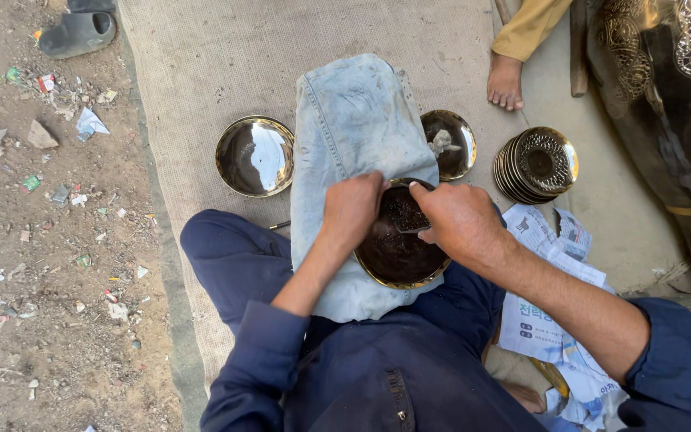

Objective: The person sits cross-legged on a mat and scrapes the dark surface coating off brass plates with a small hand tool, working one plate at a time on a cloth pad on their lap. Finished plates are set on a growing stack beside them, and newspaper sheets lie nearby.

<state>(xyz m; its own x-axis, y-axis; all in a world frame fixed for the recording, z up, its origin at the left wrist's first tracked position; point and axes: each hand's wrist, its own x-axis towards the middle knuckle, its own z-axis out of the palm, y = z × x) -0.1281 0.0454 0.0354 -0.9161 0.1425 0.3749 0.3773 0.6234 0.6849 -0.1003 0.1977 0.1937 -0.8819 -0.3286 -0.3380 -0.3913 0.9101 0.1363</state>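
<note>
A small flat dark tool [411, 230] is pinched in the closed fingers of the right hand [459, 220] and pressed into the dark dish [393, 254]. The dish rim is gripped by the curled fingers of the left hand [351, 210]. The dish is rested on a blue cloth [352, 128] laid over the lap. A shiny bowl [254, 156] and a stack of plates [536, 164] are seen on the mat [217, 56].

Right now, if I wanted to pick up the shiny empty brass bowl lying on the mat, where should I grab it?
Probably by its thin gold rim. The shiny round brass bowl lies open side up and alone on the woven mat, left of the pale denim cloth. Its left edge is free, so come from there, thumb inside and fingers under the rim.
</note>
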